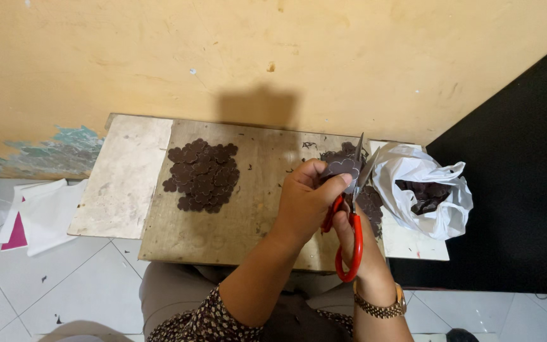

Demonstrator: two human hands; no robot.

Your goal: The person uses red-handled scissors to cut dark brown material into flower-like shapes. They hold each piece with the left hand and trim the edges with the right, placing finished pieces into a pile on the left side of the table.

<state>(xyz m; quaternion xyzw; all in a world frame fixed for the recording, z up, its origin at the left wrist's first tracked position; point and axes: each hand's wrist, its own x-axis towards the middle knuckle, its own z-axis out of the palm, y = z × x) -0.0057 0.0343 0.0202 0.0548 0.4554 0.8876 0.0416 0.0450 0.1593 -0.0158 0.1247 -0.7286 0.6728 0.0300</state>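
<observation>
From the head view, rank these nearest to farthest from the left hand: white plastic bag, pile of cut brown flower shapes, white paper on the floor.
From the left hand:
1. White plastic bag, to its right.
2. Pile of cut brown flower shapes, to its left on the board, only slightly farther.
3. White paper, on the floor, far left.

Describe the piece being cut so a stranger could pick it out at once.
Start at the low wooden board against the yellow wall. Near its right end, the left hand pinches a dark brown scalloped piece against the blades of red-handled scissors worked by the right hand. Unlike the flat pile of brown cutouts, it is held up.

Rough wooden board (242, 221), glossy red-handled scissors (352, 221)
</observation>
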